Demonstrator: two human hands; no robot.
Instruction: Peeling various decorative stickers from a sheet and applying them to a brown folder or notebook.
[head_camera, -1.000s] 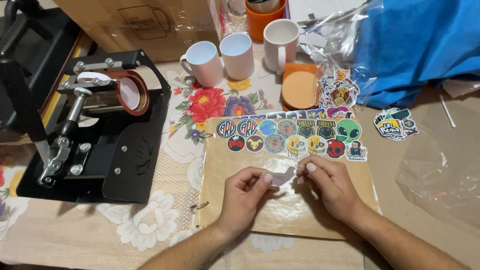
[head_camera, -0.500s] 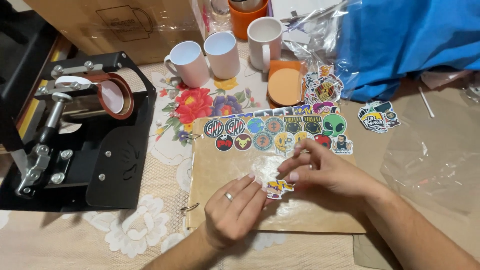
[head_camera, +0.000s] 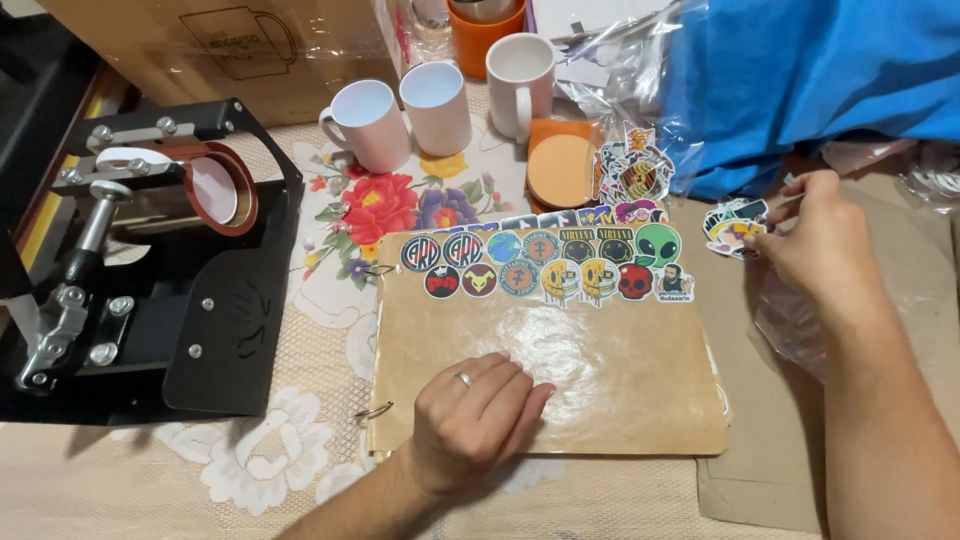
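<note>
Left hand (head_camera: 475, 415) lying flat, fingers together and stretched out, pressing on the lower part of the brown sheet (head_camera: 560, 350); holding nothing. Bare glossy sheet stretching right of this hand out to the sheet's right edge. Two binder rings (head_camera: 375, 410) showing at the sheet's left edge, just left of the hand. Black mug press (head_camera: 150, 270) sitting further left, well apart.

Right hand (head_camera: 825, 245) reaching off the sheet's right edge, fingers curled, fingertips pinching at a small pile of loose stickers (head_camera: 735, 225); firmness of grip impossible to tell. Clear plastic wrap (head_camera: 790, 320) lying beneath the palm, blue cloth (head_camera: 800, 70) just beyond the fingers.

Rows of round stickers (head_camera: 545, 262) running along the sheet's top edge, between the hands and farther out. Three white mugs (head_camera: 440, 105) standing beyond those.
</note>
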